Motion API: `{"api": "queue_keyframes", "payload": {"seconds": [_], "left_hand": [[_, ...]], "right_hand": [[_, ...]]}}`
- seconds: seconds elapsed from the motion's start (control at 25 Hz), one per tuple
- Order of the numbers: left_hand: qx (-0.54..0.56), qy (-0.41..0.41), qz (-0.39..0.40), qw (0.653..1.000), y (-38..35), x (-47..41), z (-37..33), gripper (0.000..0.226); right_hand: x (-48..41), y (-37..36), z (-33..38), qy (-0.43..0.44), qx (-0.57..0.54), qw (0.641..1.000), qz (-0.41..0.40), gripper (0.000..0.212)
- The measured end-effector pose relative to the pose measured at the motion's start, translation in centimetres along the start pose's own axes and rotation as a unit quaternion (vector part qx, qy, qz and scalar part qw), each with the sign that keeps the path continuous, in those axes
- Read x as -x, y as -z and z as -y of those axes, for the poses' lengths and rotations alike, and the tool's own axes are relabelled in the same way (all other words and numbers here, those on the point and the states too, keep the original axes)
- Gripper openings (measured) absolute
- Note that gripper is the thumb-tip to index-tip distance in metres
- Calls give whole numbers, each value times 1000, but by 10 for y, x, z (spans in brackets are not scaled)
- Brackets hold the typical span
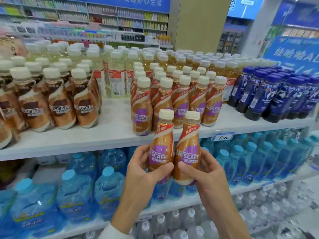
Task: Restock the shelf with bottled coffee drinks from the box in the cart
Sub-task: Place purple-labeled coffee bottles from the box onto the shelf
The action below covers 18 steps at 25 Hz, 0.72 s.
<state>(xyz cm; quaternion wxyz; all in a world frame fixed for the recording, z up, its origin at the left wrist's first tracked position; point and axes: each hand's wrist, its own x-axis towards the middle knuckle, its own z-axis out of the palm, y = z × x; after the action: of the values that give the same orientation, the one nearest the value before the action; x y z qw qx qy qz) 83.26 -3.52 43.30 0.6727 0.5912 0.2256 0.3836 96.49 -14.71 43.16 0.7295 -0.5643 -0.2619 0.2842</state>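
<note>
Coffee bottles: two, one point(161, 149) in the left hand point(143, 168), the other point(187, 152) in the right hand point(205, 171), upright, just below the shelf point(103, 138) edge.
Grip: fingers wrap each lower body, labels facing out, likely for front-facing placement.
Make: smooth waisted plastic, glossy brown-purple sleeves, cream caps.
Destination: matching row point(179, 99); bare gap to its left.
Below: blue water bottles point(77, 192).

A supermarket drinks aisle: white shelf point(110, 135) rows of bottled coffee point(181, 100), water jugs point(76, 192), a price tag point(223, 137).
</note>
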Motion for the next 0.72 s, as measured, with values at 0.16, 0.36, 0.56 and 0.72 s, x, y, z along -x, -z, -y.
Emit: {"api": "queue_keyframes", "payload": {"seconds": [0.16,0.36,0.56,0.72], "left_hand": [[-3,-26,-25,999,-37,-26,-1,61],[-66,-89,-115,987,-86,-50,3,66],[-198,-180,-234,935,-120,-65,12,61],[-238,-203,-262,913,-125,-75,24,59]], "right_hand": [[-33,25,16,22,16,1000,14,67],[-74,49,38,71,26,997,19,66],[-101,54,41,115,41,992,13,68],[-111,51,33,152,51,987,0,66]]}}
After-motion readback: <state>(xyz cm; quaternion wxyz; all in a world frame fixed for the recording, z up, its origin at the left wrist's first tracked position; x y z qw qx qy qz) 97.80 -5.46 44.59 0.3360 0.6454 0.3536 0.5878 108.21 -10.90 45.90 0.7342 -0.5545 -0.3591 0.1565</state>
